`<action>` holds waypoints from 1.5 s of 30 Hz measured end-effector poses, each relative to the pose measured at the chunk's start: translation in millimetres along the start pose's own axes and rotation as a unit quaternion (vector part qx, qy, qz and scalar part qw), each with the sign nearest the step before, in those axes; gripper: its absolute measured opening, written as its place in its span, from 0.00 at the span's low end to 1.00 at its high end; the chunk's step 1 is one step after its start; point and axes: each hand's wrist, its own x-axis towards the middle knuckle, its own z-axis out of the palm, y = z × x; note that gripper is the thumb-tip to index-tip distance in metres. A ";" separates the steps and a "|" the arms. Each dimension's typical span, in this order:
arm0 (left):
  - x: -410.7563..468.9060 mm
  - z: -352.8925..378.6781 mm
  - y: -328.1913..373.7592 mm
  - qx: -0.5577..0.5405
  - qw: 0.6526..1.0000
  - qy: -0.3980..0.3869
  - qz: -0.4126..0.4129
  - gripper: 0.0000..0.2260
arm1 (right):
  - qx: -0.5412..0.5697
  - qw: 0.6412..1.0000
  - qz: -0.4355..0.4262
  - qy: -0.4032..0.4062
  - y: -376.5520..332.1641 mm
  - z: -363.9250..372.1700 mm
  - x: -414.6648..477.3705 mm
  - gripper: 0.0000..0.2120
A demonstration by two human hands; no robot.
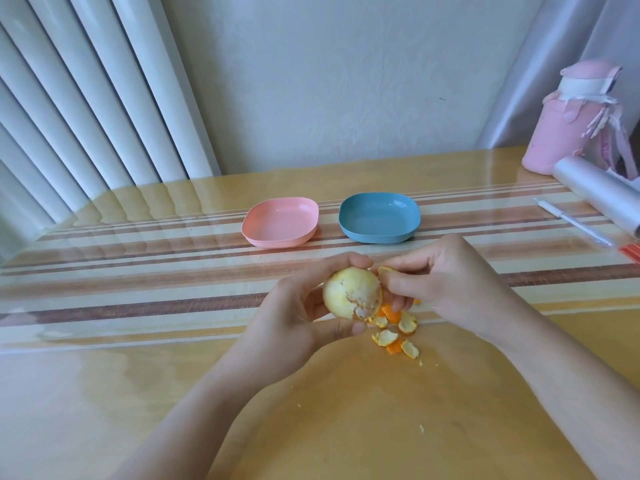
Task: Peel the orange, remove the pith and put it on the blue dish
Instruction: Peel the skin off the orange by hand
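My left hand (298, 317) grips the orange (351, 292) above the table, fingers over its top and thumb under it. The fruit shows pale yellow-white pith over nearly all its visible side. My right hand (436, 278) pinches a small piece of orange peel (386, 270) at the fruit's upper right edge. Several torn peel pieces (394, 332) lie on the table just below both hands. The blue dish (379, 218) sits beyond the hands with nothing in it.
A pink dish (280, 221) stands left of the blue one. At the right are a pink bottle (571, 119), a roll of clear film (599, 195) and a white pen (575, 221). Small pith crumbs dot the yellow table (346, 427). A white radiator (86, 98) stands at the left.
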 end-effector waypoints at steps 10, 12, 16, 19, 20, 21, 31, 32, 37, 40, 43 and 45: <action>1.5 -6.4 1.3 -0.174 0.983 -0.015 -0.047 0.33 | -0.011 0.994 -0.013 0.105 11.5 -9.7 6.7 0.19; 1.6 -4.5 0.7 -0.206 0.976 -0.009 -0.067 0.30 | -0.129 0.985 -0.044 0.110 8.6 -6.6 3.6 0.27; 2.9 -0.5 1.4 -0.145 0.985 0.023 -0.091 0.24 | 0.008 1.000 -0.007 0.021 -1.3 -0.3 -0.6 0.16; 3.4 -1.6 -0.2 -0.132 0.986 0.030 -0.100 0.30 | 0.062 0.997 0.016 -0.035 -3.0 5.9 -1.0 0.08; 3.7 -2.5 -0.8 -0.137 0.985 0.028 -0.103 0.32 | 0.045 0.998 0.013 -0.031 -1.9 8.2 -0.8 0.07; 3.9 -3.2 -1.4 -0.148 0.983 0.027 -0.106 0.33 | 0.022 0.999 0.005 -0.024 -1.5 10.2 -1.5 0.09; 3.0 3.7 -3.0 -0.047 0.995 0.087 -0.012 0.24 | -0.009 0.995 -0.095 -0.021 -1.5 19.9 -6.9 0.10; 2.4 4.1 -1.6 -0.021 0.996 0.090 0.015 0.25 | -0.019 0.993 -0.116 -0.029 -0.6 19.1 -6.3 0.09; 0.3 7.2 -0.2 0.001 0.994 0.099 0.053 0.28 | -0.165 0.956 -0.244 0.002 1.8 19.0 -5.8 0.12; -0.6 9.0 -3.7 0.008 0.993 0.111 0.044 0.28 | -0.232 0.938 -0.252 0.057 -0.2 25.9 -7.8 0.13; -1.2 10.3 -7.1 0.023 0.992 0.115 0.044 0.27 | -0.260 0.931 -0.248 0.070 0.5 27.3 -8.6 0.14; -1.4 10.7 -7.8 0.039 0.992 0.116 0.043 0.26 | -0.266 0.929 -0.250 0.062 0.0 24.9 -8.4 0.14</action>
